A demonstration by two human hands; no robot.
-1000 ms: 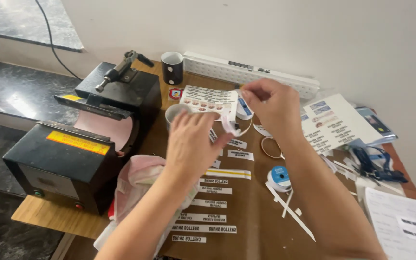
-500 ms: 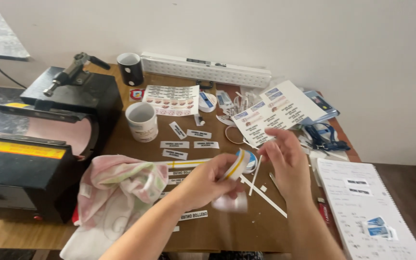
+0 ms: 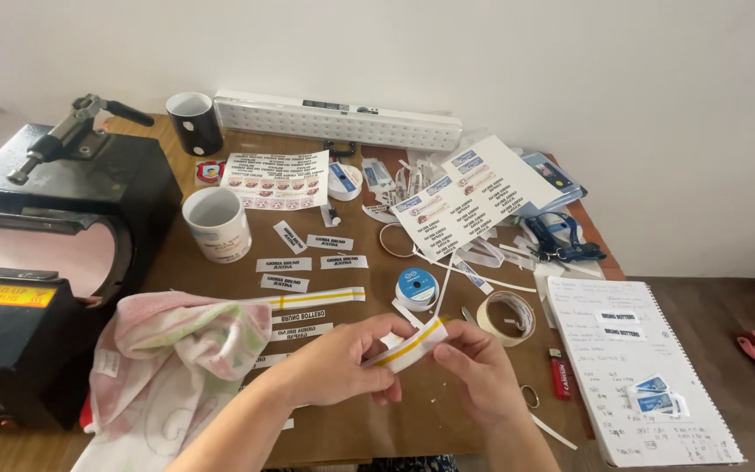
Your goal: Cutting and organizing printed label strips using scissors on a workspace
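Over the near middle of the wooden table (image 3: 360, 433), my left hand (image 3: 334, 367) and my right hand (image 3: 475, 367) pinch the two ends of a small white paper strip with a yellow tape band (image 3: 408, 343). Just beyond my hands lie several cut white label strips (image 3: 303, 319), another strip with yellow tape (image 3: 316, 297), a blue tape roll (image 3: 416, 288) and a beige tape roll (image 3: 507, 313). A white mug (image 3: 216, 223) stands further left.
A black mug press (image 3: 54, 236) fills the left side, a pink-green cloth (image 3: 172, 367) beside it. A black mug (image 3: 194, 122), a long white lamp (image 3: 342, 122), printed sheets (image 3: 474, 197), a notebook (image 3: 640, 367) and a red lighter (image 3: 560, 374) are around.
My hands came down from the printed sheet at the back to the near table edge. They now hold the yellow-taped strip between them, and the view has swung right.
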